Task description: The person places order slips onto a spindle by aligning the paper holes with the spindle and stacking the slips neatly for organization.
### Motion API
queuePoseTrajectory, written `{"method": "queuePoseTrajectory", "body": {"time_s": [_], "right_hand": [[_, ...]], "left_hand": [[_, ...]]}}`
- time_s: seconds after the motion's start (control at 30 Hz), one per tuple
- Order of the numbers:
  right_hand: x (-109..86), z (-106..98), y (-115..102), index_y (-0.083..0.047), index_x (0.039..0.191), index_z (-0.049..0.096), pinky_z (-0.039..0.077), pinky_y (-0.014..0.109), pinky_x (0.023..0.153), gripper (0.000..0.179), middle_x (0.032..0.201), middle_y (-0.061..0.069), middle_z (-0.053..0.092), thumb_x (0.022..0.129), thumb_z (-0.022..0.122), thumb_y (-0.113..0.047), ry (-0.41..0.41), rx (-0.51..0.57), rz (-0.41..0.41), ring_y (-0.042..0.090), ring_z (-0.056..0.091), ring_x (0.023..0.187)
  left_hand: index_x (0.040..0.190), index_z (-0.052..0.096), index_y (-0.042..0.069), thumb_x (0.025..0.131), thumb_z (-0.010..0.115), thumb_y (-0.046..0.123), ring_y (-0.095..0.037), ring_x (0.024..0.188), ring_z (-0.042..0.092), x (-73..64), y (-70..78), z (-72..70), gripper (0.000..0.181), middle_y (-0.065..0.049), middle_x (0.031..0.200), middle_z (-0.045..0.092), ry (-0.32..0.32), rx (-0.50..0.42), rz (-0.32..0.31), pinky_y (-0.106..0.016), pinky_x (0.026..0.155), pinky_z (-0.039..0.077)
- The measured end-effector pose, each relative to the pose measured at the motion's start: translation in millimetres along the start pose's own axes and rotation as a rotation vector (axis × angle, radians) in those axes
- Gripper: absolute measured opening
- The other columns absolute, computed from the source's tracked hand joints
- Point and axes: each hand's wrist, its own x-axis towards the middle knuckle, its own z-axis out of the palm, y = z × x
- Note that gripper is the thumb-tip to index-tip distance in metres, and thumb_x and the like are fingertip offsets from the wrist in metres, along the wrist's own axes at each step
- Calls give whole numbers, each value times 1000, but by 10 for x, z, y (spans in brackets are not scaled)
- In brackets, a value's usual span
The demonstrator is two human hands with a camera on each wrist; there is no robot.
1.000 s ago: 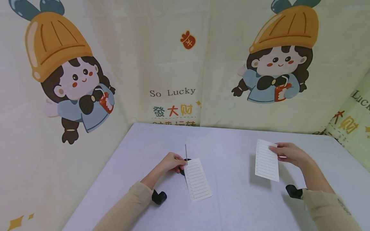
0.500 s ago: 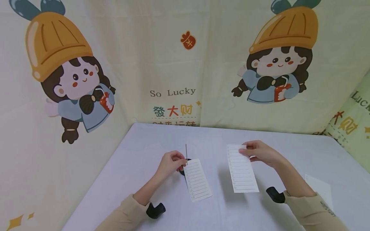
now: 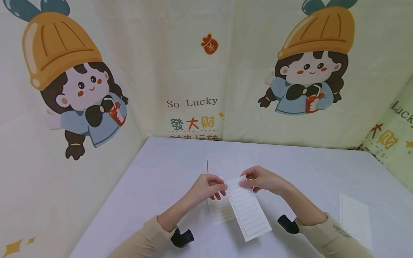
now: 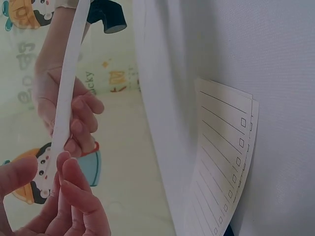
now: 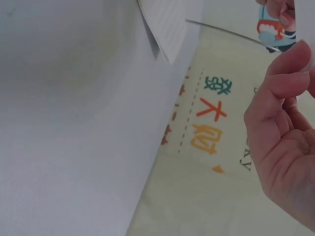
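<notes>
My right hand (image 3: 266, 181) pinches the top edge of a lined checklist sheet (image 3: 248, 211) between thumb and fingers, holding it tilted above the table. At the sheet's upper left corner is my left hand (image 3: 209, 188); in the left wrist view its thumb (image 4: 19, 174) stands apart from the fingers, whose tips meet the paper's edge. Behind them rises a thin upright metal spike (image 3: 207, 167). Lower down, two layered checklist sheets (image 4: 221, 152) lie at the spike's foot, partly covered by the held sheet in the head view. The spike's base is mostly hidden.
Another checklist sheet (image 3: 355, 218) lies on the white table (image 3: 306, 168) at the right, beside the right sleeve. A patterned cloth backdrop (image 3: 245, 89) hangs behind the table. Black wrist mounts (image 3: 182, 238) stick out by both cuffs.
The right hand has carried its sheet leftward, over the sheets by the spike. The left hand has left the spike and moved right to that sheet's corner. The sheet at right is now uncovered.
</notes>
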Motion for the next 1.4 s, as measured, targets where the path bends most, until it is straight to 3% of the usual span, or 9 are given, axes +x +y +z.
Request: {"method": "queuePoseTrajectory", "body": {"time_s": [0.2,0.37,0.43,0.57,0.83,1.07,1.4], "right_hand": [[56,81,-10,4,94,61,44,23,55,23,83,8,66,85,65,-18,-32,-10,-8,17,59,70],[48,104,-60,5,95,60,42,22,53,24,83,8,66,85,64,-17,-35,5,-16,16,58,67],[41,113,-81,5,97,60,41,22,52,26,84,9,67,85,64,-18,-38,17,-16,16,57,65],[31,137,-107,5,100,60,42,23,53,28,82,8,67,85,65,-18,-44,42,-10,15,56,63],[44,176,-89,5,95,61,46,26,56,25,78,5,66,84,66,-18,-23,72,7,15,56,63],[134,179,-51,3,94,63,46,26,59,25,77,4,65,85,65,-21,31,68,30,16,56,65],[227,177,1,2,91,62,45,25,58,24,76,3,65,85,65,-22,52,109,67,16,57,65]], "left_hand": [[85,66,-2,84,64,11,-14,51,57,3,-5,3,13,-9,66,65,12,41,24,-25,49,44],[84,67,0,84,65,12,-15,52,57,14,6,-61,12,-5,65,64,31,81,15,-36,53,49],[86,67,0,84,66,14,-14,53,57,29,23,-116,14,-5,66,64,49,77,1,-38,56,50],[89,67,-1,85,64,15,-13,55,57,60,92,-266,17,-5,67,64,109,57,-21,-32,55,49],[92,68,2,86,63,16,-15,59,58,170,153,-562,17,-5,70,63,231,49,-73,-25,56,47],[93,67,0,87,61,18,-15,60,57,292,102,-692,19,-8,74,63,208,45,-105,-24,57,46],[96,66,0,88,60,18,-16,62,58,369,113,-746,21,-8,75,63,178,73,-152,-28,60,47]]}}
